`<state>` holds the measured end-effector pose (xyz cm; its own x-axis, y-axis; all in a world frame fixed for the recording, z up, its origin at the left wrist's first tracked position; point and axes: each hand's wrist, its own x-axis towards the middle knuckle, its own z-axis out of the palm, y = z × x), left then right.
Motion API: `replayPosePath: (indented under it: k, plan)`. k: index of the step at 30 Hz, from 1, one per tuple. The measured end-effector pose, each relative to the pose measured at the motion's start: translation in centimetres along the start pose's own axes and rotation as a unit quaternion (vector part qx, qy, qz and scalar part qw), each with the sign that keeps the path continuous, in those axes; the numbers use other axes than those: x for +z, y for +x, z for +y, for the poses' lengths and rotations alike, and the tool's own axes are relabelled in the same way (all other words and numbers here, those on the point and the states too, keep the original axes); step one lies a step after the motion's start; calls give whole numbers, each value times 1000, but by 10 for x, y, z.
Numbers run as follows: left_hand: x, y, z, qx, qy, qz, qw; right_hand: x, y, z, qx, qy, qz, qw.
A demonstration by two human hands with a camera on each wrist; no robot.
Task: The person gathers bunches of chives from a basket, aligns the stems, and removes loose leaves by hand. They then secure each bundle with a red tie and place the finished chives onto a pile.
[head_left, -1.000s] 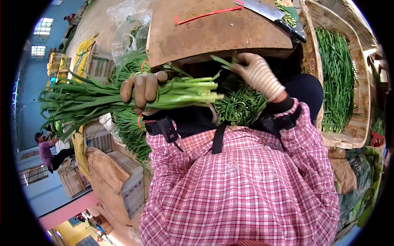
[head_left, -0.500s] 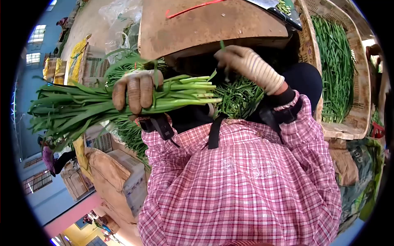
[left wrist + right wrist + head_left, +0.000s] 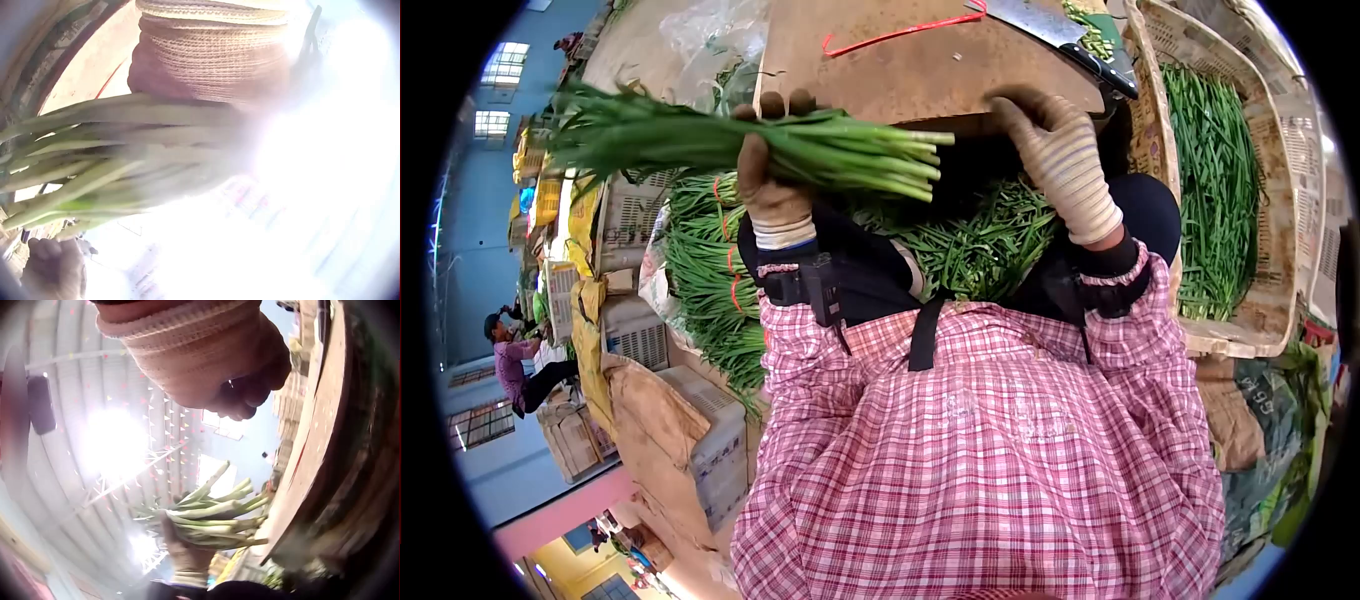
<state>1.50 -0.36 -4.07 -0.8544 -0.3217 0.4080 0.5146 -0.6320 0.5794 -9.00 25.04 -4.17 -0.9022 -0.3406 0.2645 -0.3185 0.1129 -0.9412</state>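
Observation:
My gloved left hand [image 3: 776,195] grips a bunch of garlic chives [image 3: 865,152] around its middle, palm turned up. The pale stalk ends point right and the green leaves trail left, blurred. In the right wrist view the chives [image 3: 215,512] fan out above the fingers and thumb. My gloved right hand [image 3: 1055,150] hovers by the near edge of the board, apart from the bunch. Its fingers are loosely bent, and nothing shows between them in the head view. Loose green leaves [image 3: 980,245] lie heaped in the lap below both hands.
A wooden board [image 3: 880,65] stands ahead, bearing a red tie [image 3: 900,30] and a cleaver [image 3: 1045,30]. At right is a crate [image 3: 1155,110] of chives. Bundles with red ties [image 3: 715,250] lie at left, near cardboard boxes [image 3: 655,410]. A person [image 3: 518,360] works farther off.
My left hand has turned palm up and raised the bunch, swinging its leaves upward. My right hand has moved right, and the leaf it pinched earlier no longer shows in it.

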Motion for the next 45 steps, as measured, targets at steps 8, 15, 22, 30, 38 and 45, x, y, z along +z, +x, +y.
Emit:
replayPosePath:
  k: [8,15,22,30,38,45]
  plan:
    - [10,25,-13,-66,-4,341,938,6,-16,8,-210,-232,42,949]
    - [-6,22,-36,-41,160,315,935,46,-13,-1,-326,-382,-81,861]
    - [3,39,-10,-67,42,421,903,13,3,3,-244,-560,-201,766]
    - [9,45,-10,-20,29,452,891,68,-12,9,101,69,-208,970]
    - [-5,39,-3,-38,17,437,898,20,-13,61,-110,-422,-133,890]
    - [5,24,-12,-44,-6,370,928,69,-8,18,289,463,-106,831]
